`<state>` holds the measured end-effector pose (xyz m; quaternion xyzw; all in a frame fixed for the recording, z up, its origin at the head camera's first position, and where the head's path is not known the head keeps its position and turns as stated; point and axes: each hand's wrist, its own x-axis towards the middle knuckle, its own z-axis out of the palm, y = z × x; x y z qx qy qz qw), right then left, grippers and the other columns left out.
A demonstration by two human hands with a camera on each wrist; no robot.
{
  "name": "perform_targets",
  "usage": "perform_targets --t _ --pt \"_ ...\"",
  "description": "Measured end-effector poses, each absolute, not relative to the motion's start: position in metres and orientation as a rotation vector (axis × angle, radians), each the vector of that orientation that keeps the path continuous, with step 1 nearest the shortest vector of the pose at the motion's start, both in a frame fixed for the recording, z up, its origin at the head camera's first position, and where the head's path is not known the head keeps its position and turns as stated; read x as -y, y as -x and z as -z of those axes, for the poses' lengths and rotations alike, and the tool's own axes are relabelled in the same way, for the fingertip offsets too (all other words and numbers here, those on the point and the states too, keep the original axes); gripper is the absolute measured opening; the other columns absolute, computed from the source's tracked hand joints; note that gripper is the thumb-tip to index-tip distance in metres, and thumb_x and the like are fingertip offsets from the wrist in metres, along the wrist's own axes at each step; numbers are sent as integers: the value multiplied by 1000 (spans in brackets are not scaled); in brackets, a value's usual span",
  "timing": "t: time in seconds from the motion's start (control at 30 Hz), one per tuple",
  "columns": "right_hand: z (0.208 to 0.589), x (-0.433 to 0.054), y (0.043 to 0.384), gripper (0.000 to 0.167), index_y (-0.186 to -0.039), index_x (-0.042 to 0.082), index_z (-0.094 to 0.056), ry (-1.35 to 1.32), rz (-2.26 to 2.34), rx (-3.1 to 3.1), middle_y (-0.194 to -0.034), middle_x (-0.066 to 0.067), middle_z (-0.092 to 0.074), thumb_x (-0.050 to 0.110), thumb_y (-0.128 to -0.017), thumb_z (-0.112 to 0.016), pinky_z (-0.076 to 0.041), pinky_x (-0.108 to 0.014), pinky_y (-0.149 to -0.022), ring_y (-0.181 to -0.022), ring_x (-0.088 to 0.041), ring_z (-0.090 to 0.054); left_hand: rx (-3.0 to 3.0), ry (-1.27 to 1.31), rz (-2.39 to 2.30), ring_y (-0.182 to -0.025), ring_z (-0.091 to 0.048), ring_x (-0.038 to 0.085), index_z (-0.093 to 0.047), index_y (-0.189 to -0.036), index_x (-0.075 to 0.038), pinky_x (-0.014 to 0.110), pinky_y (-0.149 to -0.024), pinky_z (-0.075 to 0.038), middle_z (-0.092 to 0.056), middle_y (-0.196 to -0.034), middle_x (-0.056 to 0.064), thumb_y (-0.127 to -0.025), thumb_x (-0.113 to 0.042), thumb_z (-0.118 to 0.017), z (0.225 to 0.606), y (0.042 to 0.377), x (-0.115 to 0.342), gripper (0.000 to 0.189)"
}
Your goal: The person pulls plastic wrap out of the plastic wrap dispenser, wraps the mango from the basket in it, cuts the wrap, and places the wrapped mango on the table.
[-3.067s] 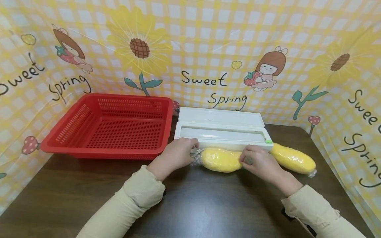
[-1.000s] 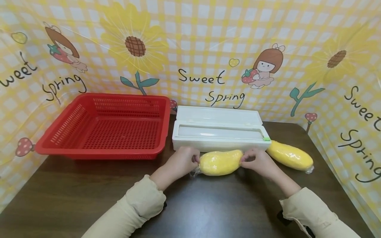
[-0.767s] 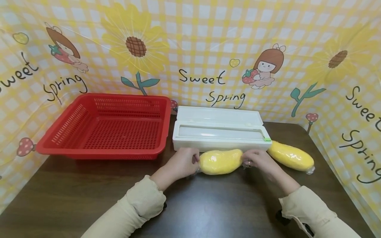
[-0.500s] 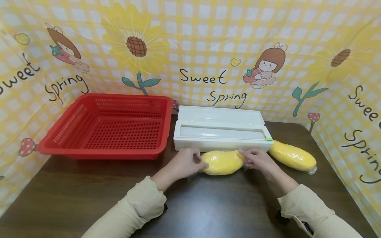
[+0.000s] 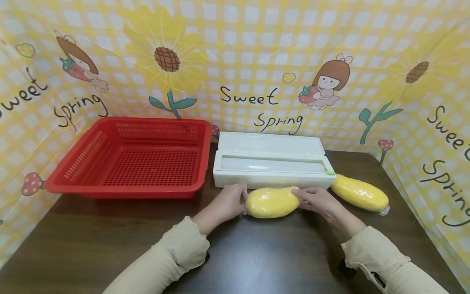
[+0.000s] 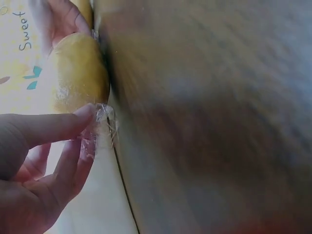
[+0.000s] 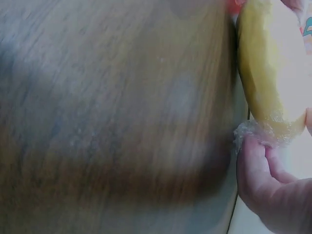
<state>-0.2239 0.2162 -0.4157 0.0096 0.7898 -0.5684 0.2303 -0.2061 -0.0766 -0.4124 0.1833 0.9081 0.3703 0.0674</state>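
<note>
A yellow, oblong, gourd-like piece [image 5: 271, 203] in clear cling film lies between my hands, in front of the white box. My left hand [image 5: 228, 203] is at its left end. In the left wrist view its thumb and fingers pinch a crumpled film tail [image 6: 105, 127] there. My right hand [image 5: 318, 202] holds the right end, its thumb on top of the yellow piece. Its fingers press against the gathered film [image 7: 247, 130] in the right wrist view. The hands hide both tips in the head view.
The white cling film dispenser [image 5: 275, 181] stands behind with its lid raised and a roll inside. A second film-wrapped yellow piece [image 5: 361, 194] lies to its right. A red perforated basket [image 5: 128, 188] sits at the left on the dark wooden table [image 5: 257, 257].
The loose film at the left end, spread out earlier, is now gathered within my left fingers. My right thumb has come onto the yellow piece, and its right-hand film is tucked underneath or behind my fingers.
</note>
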Motion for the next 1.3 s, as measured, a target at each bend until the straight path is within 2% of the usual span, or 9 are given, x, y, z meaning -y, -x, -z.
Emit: perform_targets --t 0.13,0.27,0.5,0.67,0.9,1.0,1.1,1.2,1.3 --pt "416 -212 221 49 -121 -15 -63 -46 1596 -2155 -102 -4 -67 30 -102 -63 -56 -28 -87 -90 -10 -66 -2724 -503 -1141 -67 -58 15 -58 -92 -6 27 -59 -52 -60 -78 4 -71 16 -79 414 205 76 37" --pt "419 -209 214 45 -124 -15 -59 -69 1721 -2022 -102 -4 -69 25 -102 -61 -56 -30 -88 -92 -11 -68 -2750 -476 -1162 -78 -60 17 -65 -108 -3 30 -69 -53 -63 -87 4 -74 12 -76 417 202 78 39" --pt "419 -204 205 29 -120 -5 -59 -81 1932 -1818 -100 -1 -70 18 -103 -56 -55 -27 -89 -95 -9 -66 -2725 -431 -1305 -88 -60 19 -70 -115 0 35 -79 -54 -67 -97 4 -77 11 -76 408 195 82 39" --pt "412 -198 202 27 -117 -4 -60 -44 1960 -1779 -99 -1 -72 19 -105 -52 -54 -26 -88 -95 -9 -66 -2689 -350 -1396 -102 -61 23 -66 -124 1 42 -92 -53 -67 -114 11 -80 13 -69 402 193 83 47" --pt "410 -187 198 23 -112 -2 -58 -86 2008 -1771 -92 0 -69 17 -104 -48 -54 -25 -85 -88 -8 -64 -2528 -308 -1595 -123 -55 29 -54 -140 -2 51 -107 -43 -59 -136 16 -87 13 -54 403 190 79 54" --pt "411 -184 196 23 -108 0 -61 -111 2015 -1803 -87 2 -69 18 -103 -47 -53 -24 -82 -85 -7 -64 -2329 -335 -1686 -124 -52 29 -44 -147 -2 49 -108 -42 -54 -140 17 -89 14 -50 404 188 77 60" --pt "410 -181 194 26 -107 0 -61 -120 1987 -1841 -85 2 -69 21 -103 -46 -52 -24 -82 -84 -8 -63 -2122 -324 -1781 -119 -52 30 -37 -151 -2 47 -104 -46 -49 -140 18 -88 10 -51 405 186 77 67" --pt "408 -176 191 30 -111 -2 -58 -134 1969 -1852 -87 2 -69 23 -103 -43 -51 -25 -83 -86 -10 -62 -1985 -255 -1863 -113 -56 28 -37 -149 -2 46 -97 -52 -48 -137 18 -92 -5 -58 403 186 77 61" --pt "405 -170 189 35 -119 -4 -52 -156 2001 -1835 -92 0 -67 25 -104 -42 -52 -27 -83 -88 -10 -63 -1909 -178 -1940 -108 -61 26 -38 -143 0 49 -93 -55 -49 -134 19 -101 -25 -56 402 186 75 52"
